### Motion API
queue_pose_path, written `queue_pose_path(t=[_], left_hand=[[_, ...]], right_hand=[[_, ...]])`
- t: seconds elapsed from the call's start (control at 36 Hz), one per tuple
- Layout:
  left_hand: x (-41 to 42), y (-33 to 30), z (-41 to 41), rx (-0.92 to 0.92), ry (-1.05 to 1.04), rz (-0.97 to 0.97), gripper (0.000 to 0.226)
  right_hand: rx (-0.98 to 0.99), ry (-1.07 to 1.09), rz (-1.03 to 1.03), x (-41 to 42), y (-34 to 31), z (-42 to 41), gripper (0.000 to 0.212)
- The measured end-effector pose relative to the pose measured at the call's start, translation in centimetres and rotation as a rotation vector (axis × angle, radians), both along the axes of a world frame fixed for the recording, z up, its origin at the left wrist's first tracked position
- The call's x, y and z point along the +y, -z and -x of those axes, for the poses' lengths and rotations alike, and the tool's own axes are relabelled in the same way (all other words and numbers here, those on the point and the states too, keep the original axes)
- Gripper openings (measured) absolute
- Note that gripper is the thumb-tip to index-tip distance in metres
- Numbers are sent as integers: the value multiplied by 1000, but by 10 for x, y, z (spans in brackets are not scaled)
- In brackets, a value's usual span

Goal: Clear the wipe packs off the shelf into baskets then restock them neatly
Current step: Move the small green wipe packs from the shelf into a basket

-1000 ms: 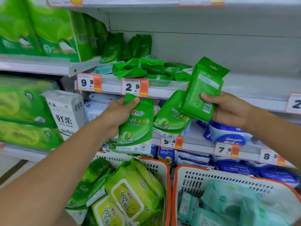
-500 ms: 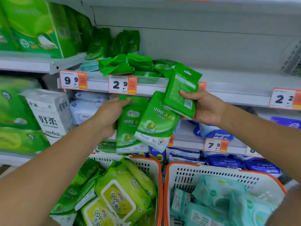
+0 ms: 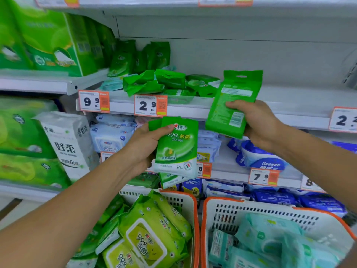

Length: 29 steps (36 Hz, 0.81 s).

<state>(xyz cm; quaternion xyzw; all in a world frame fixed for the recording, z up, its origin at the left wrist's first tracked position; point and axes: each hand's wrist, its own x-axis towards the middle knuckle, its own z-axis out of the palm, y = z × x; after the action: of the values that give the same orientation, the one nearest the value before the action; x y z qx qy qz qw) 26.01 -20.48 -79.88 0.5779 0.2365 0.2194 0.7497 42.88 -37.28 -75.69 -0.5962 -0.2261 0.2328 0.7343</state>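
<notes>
My left hand (image 3: 144, 145) grips two small green wipe packs (image 3: 176, 147) stacked one behind the other, front label facing me, in front of the shelf edge. My right hand (image 3: 259, 123) holds another green wipe pack (image 3: 232, 102) upright with its back label toward me, just before the shelf (image 3: 289, 105). Several loose green packs (image 3: 170, 82) lie in a heap on that shelf, above the 2.9 tag. More green packs (image 3: 139, 57) stand upright behind them. Below, the left basket (image 3: 190, 202) holds yellow-green wipe packs and the right basket (image 3: 270, 211) holds pale teal ones.
Large green tissue bundles (image 3: 48, 41) fill the upper left shelf, and a white roll pack (image 3: 67, 146) stands lower left. Blue and white wipe packs (image 3: 260, 157) crowd the lower shelves behind the baskets. The shelf's right stretch shows bare grey surface.
The second front-facing pack passed from my right hand to my left, which now holds two stacked. My right hand drew away to the right with its one remaining pack.
</notes>
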Motion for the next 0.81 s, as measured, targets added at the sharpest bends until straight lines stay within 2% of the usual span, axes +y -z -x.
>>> queue_pose_path(t=[0.08, 0.14, 0.19, 0.28, 0.39, 0.44, 0.5, 0.56, 0.69, 0.81], left_hand=[[0, 0, 2, -49, -14, 9, 11], [-6, -2, 1, -81, -31, 11, 18], [-16, -3, -2, -108, -56, 5, 28], [-25, -6, -5, -124, -93, 9, 26], [-13, -10, 0, -104, -128, 8, 17], [-6, -11, 3, -103, -113, 16, 14], [-2, -9, 4, -95, -98, 8, 16], [0, -4, 5, -84, -102, -2, 22], [7, 7, 9, -69, -95, 49, 33], [11, 12, 19, -82, -95, 53, 37]], right_hand=[[-178, 133, 100, -2, 6, 4, 19], [-303, 163, 219, 4, 11, 17, 21], [-402, 102, 350, 13, 17, 34, 35], [-316, -96, 412, 26, 25, 53, 38], [-96, -399, 243, 18, 16, 49, 29], [-166, -423, 259, 11, 18, 39, 28], [-338, -305, 328, 10, 22, 34, 30], [-440, -209, 357, 13, 28, 34, 39], [-481, -105, 398, 20, 35, 43, 73], [-393, -146, 436, 29, 41, 46, 98]])
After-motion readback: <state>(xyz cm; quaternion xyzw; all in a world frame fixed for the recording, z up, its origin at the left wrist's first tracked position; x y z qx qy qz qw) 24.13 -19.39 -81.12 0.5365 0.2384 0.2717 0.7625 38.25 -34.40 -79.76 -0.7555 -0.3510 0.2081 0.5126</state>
